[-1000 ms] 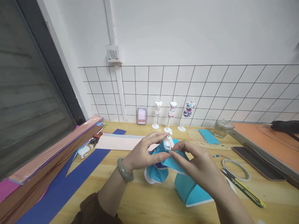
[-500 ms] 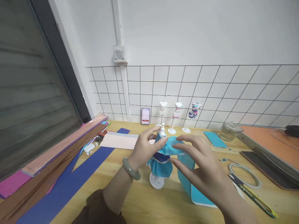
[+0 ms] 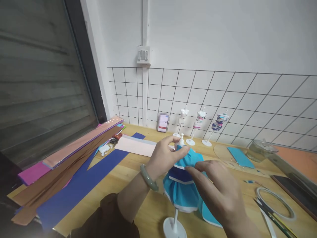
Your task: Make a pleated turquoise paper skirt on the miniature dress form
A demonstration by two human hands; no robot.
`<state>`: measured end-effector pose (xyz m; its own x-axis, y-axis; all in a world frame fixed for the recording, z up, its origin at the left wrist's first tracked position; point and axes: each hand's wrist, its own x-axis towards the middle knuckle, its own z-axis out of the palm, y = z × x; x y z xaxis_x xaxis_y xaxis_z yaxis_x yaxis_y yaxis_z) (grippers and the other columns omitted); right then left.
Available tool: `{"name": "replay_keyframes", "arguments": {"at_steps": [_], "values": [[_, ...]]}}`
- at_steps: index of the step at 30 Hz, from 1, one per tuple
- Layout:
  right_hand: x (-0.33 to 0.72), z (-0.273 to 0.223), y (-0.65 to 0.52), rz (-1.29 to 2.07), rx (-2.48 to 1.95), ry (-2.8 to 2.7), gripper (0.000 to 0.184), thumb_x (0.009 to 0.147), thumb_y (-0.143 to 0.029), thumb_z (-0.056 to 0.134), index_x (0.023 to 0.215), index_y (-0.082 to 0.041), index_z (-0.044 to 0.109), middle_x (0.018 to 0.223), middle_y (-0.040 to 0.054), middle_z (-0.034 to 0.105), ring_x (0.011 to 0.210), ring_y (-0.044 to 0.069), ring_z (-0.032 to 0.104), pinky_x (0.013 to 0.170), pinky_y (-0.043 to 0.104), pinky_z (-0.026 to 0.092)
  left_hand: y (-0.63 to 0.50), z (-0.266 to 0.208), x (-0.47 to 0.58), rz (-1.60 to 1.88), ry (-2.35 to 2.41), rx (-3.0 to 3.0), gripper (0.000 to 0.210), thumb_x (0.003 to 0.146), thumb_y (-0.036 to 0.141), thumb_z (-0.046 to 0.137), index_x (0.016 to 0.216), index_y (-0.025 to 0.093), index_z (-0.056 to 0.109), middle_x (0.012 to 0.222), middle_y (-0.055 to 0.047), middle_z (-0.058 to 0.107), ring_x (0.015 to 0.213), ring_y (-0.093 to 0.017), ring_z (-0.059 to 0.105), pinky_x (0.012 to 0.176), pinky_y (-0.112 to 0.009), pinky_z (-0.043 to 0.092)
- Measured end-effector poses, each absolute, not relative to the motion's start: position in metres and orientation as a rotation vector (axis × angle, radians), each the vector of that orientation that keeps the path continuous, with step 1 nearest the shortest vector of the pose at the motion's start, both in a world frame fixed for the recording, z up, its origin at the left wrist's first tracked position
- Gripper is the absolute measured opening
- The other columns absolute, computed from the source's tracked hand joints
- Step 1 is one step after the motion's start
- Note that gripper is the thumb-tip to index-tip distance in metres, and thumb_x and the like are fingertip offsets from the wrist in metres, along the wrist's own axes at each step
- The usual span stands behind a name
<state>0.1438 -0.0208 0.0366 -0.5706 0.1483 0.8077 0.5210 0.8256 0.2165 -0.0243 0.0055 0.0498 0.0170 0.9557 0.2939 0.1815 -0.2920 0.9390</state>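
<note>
A small white dress-form mannequin (image 3: 181, 141) stands on a round white base (image 3: 174, 228), dressed in light-blue crepe paper. Its gathered skirt (image 3: 182, 193) has a white lower edge, and a navy band (image 3: 180, 174) circles the waist. My left hand (image 3: 164, 154), with a jade bangle at the wrist, closes around the mannequin's upper body, thumb pressing on the blue paper bodice (image 3: 185, 159). At the bodice's lower right edge, my right hand (image 3: 215, 180) pinches the blue paper. A loose blue paper piece (image 3: 209, 214) lies partly hidden behind that hand.
Three more mannequins (image 3: 198, 123) and a phone (image 3: 162, 122) stand by the wall. Coloured paper sheets (image 3: 86, 185) and an earphone case (image 3: 104, 149) lie left. On the right are a tape roll (image 3: 276, 203), tweezers (image 3: 269, 211), a blue strip (image 3: 240, 157) and a glass jar (image 3: 262, 149).
The mannequin and both hands are nearer to me. My right hand's spread fingers have closed into a pinch, and the bodice paper now lies closer to the waist. The view has shifted left.
</note>
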Motion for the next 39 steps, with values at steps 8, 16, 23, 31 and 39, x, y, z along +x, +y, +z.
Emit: {"name": "replay_keyframes", "arguments": {"at_steps": [8,16,23,31,39], "values": [[0.142,0.032,-0.016,-0.506,-0.435,-2.198,0.029,0.080,0.001,0.052,0.102,-0.016,0.058,0.088,0.0104,0.059,0.076,0.021,0.050,0.062,0.036,0.041,0.010,0.049,-0.028,1.380,1.140,1.546,0.042,0.076,0.046,0.065,0.106,0.016,0.062,0.061,0.004,0.047,0.052,-0.008,0.040,0.049,-0.021,0.032],[0.158,0.046,-0.015,0.218,-0.919,-1.845,0.018,0.093,-0.025,0.046,0.105,-0.025,0.060,0.104,0.0056,0.063,0.101,0.020,0.059,0.081,0.033,0.048,0.025,0.037,-0.042,1.143,0.755,1.631,0.055,0.077,0.044,0.067,0.124,0.017,0.059,0.064,0.001,0.054,0.056,-0.009,0.047,0.054,-0.023,0.037],[0.164,0.050,-0.003,0.948,-1.092,-1.851,0.033,0.091,-0.052,0.045,0.092,-0.022,0.059,0.096,0.0053,0.065,0.098,0.021,0.061,0.087,0.034,0.050,0.027,0.033,-0.046,1.043,0.629,1.707,0.055,0.079,0.040,0.067,0.130,0.022,0.055,0.097,-0.008,0.069,0.084,-0.018,0.062,0.069,-0.028,0.048],[0.167,0.046,0.002,1.194,-0.965,-1.901,0.038,0.087,-0.056,0.048,0.083,-0.019,0.055,0.078,0.0017,0.057,0.073,0.015,0.054,0.069,0.030,0.049,0.028,0.037,-0.053,1.028,0.665,1.840,0.045,0.084,0.037,0.062,0.127,0.024,0.058,0.135,-0.009,0.054,0.125,-0.026,0.050,0.105,-0.040,0.038],[0.161,0.058,-0.018,1.286,-1.068,-1.721,0.032,0.075,-0.052,0.067,0.076,-0.020,0.068,0.071,0.0005,0.065,0.061,0.013,0.056,0.055,0.024,0.044,0.027,0.036,-0.053,1.032,0.638,1.840,0.045,0.085,0.038,0.060,0.129,0.025,0.055,0.138,-0.008,0.051,0.128,-0.026,0.047,0.108,-0.044,0.037]]}}
